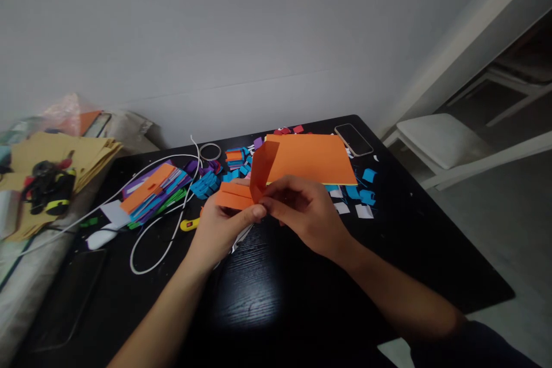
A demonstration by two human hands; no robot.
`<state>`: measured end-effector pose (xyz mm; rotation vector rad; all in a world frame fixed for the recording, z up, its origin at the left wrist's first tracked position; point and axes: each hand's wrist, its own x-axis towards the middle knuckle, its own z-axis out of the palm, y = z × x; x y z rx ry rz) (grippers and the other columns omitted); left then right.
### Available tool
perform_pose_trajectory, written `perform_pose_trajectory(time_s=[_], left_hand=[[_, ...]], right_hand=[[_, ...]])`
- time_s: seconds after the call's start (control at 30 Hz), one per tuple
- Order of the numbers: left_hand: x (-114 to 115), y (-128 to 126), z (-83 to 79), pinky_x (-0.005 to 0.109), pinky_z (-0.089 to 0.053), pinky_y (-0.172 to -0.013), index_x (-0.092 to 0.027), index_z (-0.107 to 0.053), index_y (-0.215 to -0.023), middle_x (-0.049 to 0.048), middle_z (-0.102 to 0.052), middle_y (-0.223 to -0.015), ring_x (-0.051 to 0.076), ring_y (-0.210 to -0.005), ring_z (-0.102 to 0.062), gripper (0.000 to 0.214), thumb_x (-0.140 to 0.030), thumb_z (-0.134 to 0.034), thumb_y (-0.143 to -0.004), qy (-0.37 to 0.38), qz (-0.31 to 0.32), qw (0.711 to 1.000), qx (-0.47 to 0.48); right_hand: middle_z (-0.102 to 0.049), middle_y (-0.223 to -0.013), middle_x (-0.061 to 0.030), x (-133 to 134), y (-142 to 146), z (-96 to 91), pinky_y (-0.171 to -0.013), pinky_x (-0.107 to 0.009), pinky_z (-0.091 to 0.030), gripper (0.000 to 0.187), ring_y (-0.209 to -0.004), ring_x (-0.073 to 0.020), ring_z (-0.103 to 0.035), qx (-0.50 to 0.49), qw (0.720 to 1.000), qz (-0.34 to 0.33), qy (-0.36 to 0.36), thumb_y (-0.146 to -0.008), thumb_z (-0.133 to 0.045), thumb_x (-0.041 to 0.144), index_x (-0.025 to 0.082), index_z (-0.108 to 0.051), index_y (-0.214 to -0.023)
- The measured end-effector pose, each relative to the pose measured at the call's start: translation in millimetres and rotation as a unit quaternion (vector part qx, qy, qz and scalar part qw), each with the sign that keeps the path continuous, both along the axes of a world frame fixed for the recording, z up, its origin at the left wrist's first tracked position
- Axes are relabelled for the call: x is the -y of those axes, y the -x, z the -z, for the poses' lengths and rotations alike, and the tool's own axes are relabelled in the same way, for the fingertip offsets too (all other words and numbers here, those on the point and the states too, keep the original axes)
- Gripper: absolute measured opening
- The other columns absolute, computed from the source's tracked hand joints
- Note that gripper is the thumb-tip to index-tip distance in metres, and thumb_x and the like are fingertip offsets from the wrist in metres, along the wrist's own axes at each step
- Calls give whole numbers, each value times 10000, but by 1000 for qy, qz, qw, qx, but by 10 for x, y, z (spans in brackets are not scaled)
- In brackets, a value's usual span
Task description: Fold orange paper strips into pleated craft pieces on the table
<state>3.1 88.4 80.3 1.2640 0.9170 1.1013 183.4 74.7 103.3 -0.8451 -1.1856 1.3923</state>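
Note:
Above the black table I hold a piece of orange paper [235, 196], folded, with one flap standing up. My left hand [222, 221] is closed around its left part, the thumb along the lower edge. Thumb and fingers of my right hand [306, 207] pinch the paper at the base of the raised flap. Just behind the hands lies a larger orange sheet [313, 158] flat on the table, a yellow edge showing under it. Cut blue paper pieces [206, 185] lie beyond my left hand. A yellow cutter [190, 224] is partly hidden by my left wrist.
On the left a stack of coloured folded paper [155, 190] lies near a looped white cable [133, 261] and a tape ring [210, 152]. A phone [353, 140] rests at the back right. Brown envelopes [92, 155] and tools [49, 187] are far left; a white chair [435, 141] stands right.

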Motion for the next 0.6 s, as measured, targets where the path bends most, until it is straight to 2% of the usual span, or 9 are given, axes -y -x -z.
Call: perform_pose_trajectory(time_s=[0.23, 0.33, 0.4, 0.5, 0.6], left_hand=[[6, -42, 29, 258, -521, -670, -153, -729, -776, 19, -671, -703, 147, -683, -624, 361, -477, -888, -781, 54, 18, 997, 60], [13, -94, 10, 240, -512, -587, -159, -732, -792, 11, -671, -668, 125, -599, -597, 399, -493, -934, -711, 91, 6, 990, 110], [19, -118, -15, 232, -505, -550, -175, -744, -838, 8, -683, -699, 113, -571, -588, 407, -483, -956, -679, 116, 1, 983, 142], [23, -125, -51, 250, -518, -548, -189, -749, -856, 15, -682, -719, 122, -576, -590, 419, -512, -949, -680, 133, 3, 979, 153], [15, -120, -74, 281, -550, -580, -191, -762, -874, 43, -708, -756, 157, -633, -628, 492, -599, -932, -657, 99, -19, 988, 119]], right_hand=[[-725, -800, 15, 7, 8, 37, -621, -281, -598, 190, -675, -140, -717, 16, 998, 29, -52, -801, -890, 299, 224, -729, -868], [-720, -888, -5, 16, 7, 46, -651, -296, -608, 104, -742, -150, -725, 68, 989, 67, -113, -844, -845, 249, 229, -748, -877], [-726, -936, -23, 20, 1, 50, -663, -302, -611, 47, -801, -161, -720, 120, 973, 90, -174, -875, -806, 218, 237, -771, -900], [-724, -1007, -57, 25, -5, 59, -701, -334, -631, 83, -853, -176, -713, 187, 939, 108, -268, -898, -776, 199, 236, -786, -971], [-700, -1057, -77, 28, 2, 77, -751, -376, -650, 124, -904, -196, -715, 229, 901, 137, -343, -908, -761, 194, 240, -780, -1022]])
